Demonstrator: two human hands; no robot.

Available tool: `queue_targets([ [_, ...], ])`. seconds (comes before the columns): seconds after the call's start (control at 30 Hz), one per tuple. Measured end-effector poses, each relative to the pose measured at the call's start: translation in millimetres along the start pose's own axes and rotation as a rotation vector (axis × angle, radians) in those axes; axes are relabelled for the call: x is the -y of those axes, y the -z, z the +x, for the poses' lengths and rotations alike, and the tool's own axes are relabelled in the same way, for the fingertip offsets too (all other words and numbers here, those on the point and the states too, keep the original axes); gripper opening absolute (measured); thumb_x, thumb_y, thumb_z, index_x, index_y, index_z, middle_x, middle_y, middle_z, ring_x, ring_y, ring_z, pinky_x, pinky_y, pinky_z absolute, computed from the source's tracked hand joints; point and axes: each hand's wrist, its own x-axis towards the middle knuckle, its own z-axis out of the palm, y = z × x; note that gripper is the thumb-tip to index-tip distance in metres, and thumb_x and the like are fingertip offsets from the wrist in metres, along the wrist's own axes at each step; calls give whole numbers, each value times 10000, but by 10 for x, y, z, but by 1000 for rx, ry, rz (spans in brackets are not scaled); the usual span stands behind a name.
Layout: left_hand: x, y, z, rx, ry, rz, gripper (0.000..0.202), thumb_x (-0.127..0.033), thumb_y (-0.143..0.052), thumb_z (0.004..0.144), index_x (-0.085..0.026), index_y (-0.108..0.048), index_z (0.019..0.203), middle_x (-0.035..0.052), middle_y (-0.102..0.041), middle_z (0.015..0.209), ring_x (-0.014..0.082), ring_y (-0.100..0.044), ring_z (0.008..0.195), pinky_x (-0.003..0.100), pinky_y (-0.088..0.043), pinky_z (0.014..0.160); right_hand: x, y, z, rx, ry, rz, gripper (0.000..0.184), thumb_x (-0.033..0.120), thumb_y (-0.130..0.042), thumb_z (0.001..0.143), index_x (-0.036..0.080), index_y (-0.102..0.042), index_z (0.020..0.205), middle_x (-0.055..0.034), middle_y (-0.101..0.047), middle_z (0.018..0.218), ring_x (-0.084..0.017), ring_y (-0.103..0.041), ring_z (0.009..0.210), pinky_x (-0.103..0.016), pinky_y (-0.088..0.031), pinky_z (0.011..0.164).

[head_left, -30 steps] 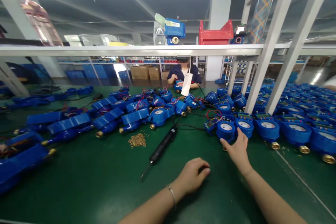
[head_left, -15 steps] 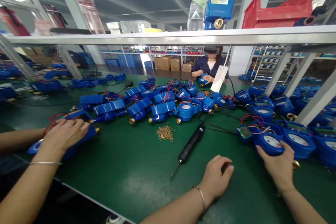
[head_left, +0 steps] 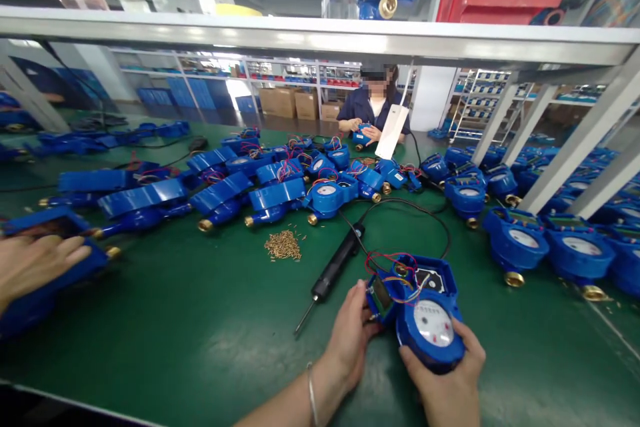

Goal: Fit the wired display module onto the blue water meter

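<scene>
Right of the screwdriver [head_left: 337, 267] on the tabletop [head_left: 225, 320], your right fingers [head_left: 471, 341] clamp the blue meter [head_left: 434, 333] while your left fingers [head_left: 356, 299] hold its small screen [head_left: 382, 295], best kept close so the wires [head_left: 414, 295] run slack.

Green workbench [head_left: 200, 327]; white shelf [head_left: 250, 33] above; pale pillar [head_left: 431, 100] behind.

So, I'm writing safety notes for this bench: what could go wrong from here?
Thin wires run from the small display module at the left hand to the meter in the right hand; pulling the two apart could strain them. The black cable loops just behind the meter and might snag on it. The screwdriver lies near the left hand, its bare bit toward the near side, so it could be knocked or scratch skin.
</scene>
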Motion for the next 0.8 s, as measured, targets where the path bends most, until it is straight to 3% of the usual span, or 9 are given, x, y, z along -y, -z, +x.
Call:
queue_targets([
  [0.1, -96, 183, -158, -18, -9, -34, 487, -552, -507, 876, -220, -495, 1233, 98, -618, 1218, 250, -583, 1088, 347, -460, 844, 33, -74, -135, 20, 25, 55, 770, 568, -712, 651, 209, -384, 1247, -140, -396, 1295, -315, -520, 1066, -422, -481, 816],
  [0.2, -121, 305, -249, 78, -44, -87, 517, -460, -611, 855, -254, -442, 1298, 86, -561, 1311, 257, -537, 1178, 365, -434, 926, 40, -84, -180, 26, 54, 80, 691, 538, -715, 662, 204, -409, 1185, -143, -392, 1298, -299, -530, 1033, -394, -470, 771],
  [0.3, -86, 347, -250, 218, -141, -149, 783, -519, -726, 748, -270, -335, 1379, 111, -489, 1386, 292, -485, 1249, 411, -363, 1049, 53, -70, -168, 26, 101, 84, 639, 508, -730, 660, 199, -429, 1131, -135, -411, 1256, -287, -521, 1015, -388, -449, 774],
  [0.4, -68, 335, -193, 279, -235, -116, 1106, -531, -855, 551, -292, -217, 1423, 131, -412, 1441, 337, -436, 1296, 438, -327, 1101, 102, -88, -154, 42, 183, 105, 568, 487, -712, 687, 203, -434, 1093, -118, -424, 1211, -276, -502, 1037, -371, -449, 778],
  [0.47, -114, 328, -136, 272, -276, -43, 1128, -446, -885, 552, -295, -188, 1426, 139, -395, 1442, 346, -437, 1298, 456, -343, 1096, 134, -120, -165, 63, 236, 124, 528, 488, -688, 712, 208, -436, 1081, -110, -430, 1191, -272, -500, 1053, -365, -457, 780],
  [0.57, -302, 368, -11, 236, -375, 137, 937, -365, -825, 674, -260, -265, 1418, 141, -407, 1402, 339, -436, 1298, 472, -341, 1098, 105, -145, -211, 86, 283, 133, 505, 496, -674, 734, 207, -447, 1081, -120, -430, 1207, -288, -496, 1090, -383, -465, 801],
  [0.63, -494, 427, 99, 271, -449, 262, 886, -355, -811, 682, -258, -326, 1416, 119, -394, 1387, 333, -409, 1313, 468, -322, 1111, 14, -104, -215, 134, 309, 153, 536, 503, -689, 740, 201, -457, 1118, -140, -424, 1242, -309, -485, 1133, -406, -471, 829],
  [0.73, -831, 492, 266, 408, -457, 374, 901, -343, -877, 557, -240, -477, 1357, 96, -425, 1344, 342, -410, 1302, 460, -320, 1112, -139, 53, -40, 298, 349, 299, 664, 555, -698, 756, 208, -406, 1241, -151, -471, 1233, -294, -531, 1116, -419, -489, 867],
  [0.8, -1055, 469, 343, 493, -433, 428, 901, -291, -913, 458, -220, -572, 1289, 95, -477, 1302, 354, -445, 1267, 475, -317, 1108, -147, 172, 251, 322, 340, 361, 640, 594, -598, 832, 216, -354, 1286, -144, -508, 1205, -273, -549, 1117, -435, -482, 912],
])
